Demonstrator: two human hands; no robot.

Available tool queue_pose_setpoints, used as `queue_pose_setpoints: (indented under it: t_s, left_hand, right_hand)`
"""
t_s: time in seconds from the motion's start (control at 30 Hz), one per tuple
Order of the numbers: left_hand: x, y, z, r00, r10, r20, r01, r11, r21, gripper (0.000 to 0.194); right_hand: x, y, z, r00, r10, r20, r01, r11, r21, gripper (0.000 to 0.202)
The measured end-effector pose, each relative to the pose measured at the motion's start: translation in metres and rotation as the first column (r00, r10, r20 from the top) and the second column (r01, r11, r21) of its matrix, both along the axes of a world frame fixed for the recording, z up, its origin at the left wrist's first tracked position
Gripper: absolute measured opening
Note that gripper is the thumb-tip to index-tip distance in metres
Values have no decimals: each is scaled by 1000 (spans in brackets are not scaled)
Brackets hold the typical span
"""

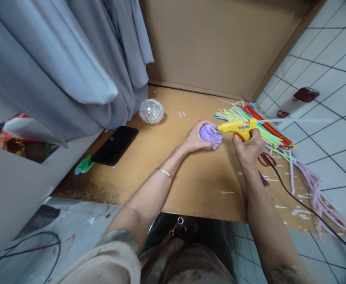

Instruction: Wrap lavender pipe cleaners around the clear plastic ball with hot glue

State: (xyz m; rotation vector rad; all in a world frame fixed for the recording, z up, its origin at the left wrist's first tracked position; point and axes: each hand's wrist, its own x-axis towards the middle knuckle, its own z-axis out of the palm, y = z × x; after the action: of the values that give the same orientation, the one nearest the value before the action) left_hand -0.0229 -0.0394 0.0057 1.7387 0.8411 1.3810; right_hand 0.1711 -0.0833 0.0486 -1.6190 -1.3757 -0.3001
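Observation:
My left hand (197,139) is wrapped round a ball covered in purple pipe cleaner (210,136), held over the wooden table. In my right hand (250,148) is a yellow hot glue gun (238,127), with a clear glue stick (294,120) sticking out of its back. The gun's nozzle points left and meets the ball's upper right side; whether glue is coming out is too small to tell. A black cord (291,193) runs along the table's right side below my right hand.
Colourful pipe cleaners (267,126) lie at the right, near red-handled scissors (267,159). A clear speckled ball (151,111), a small curled pipe cleaner piece (182,114) and a black phone (115,145) rest on the table (190,177). A grey curtain (102,59) hangs at the left.

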Motion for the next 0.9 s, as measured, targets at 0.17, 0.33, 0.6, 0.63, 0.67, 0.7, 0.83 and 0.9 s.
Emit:
queue_pose_setpoints:
  t_s: [0.17, 0.33, 0.6, 0.63, 0.67, 0.7, 0.83, 0.9]
  left_hand:
    - [-1, -2, 2, 1000, 9, -15, -9, 1000, -9, 75]
    - [-1, -2, 3, 1000, 4, -8, -4, 1000, -14, 75]
    - [-1, -2, 3, 1000, 10, -20, -10, 1000, -6, 75]
    - [-1, -3, 3, 1000, 11, -22, -11, 1000, -5, 75]
    - [-1, -3, 3, 1000, 12, -22, -12, 1000, -4, 74]
    - [-1, -3, 3, 1000, 13, -20, -13, 1000, -3, 74]
    - [-1, -2, 3, 1000, 12, -19, -12, 1000, -3, 75]
    - [-1, -2, 3, 1000, 12, -20, -12, 1000, -2, 75]
  right_hand:
    - [-2, -1, 2, 1000, -9, -28, 9, 1000, -9, 27]
    - [-1, -3, 4, 999, 18, -29, -18, 1000, -14, 26]
    - [-1, -3, 4, 1000, 5, -22, -6, 1000, -18, 26]
    - [-1, -3, 4, 1000, 4, -17, -5, 1000, -20, 26]
    - [-1, -3, 4, 1000, 6, -13, -6, 1000, -21, 26]
    - [-1, -3, 3, 1000, 10, -9, -10, 1000, -19, 25]
    - [-1, -3, 3, 1000, 20, -11, -20, 1000, -5, 24]
    - [-2, -4, 3, 1000, 22, -17, -22, 1000, -8, 24]
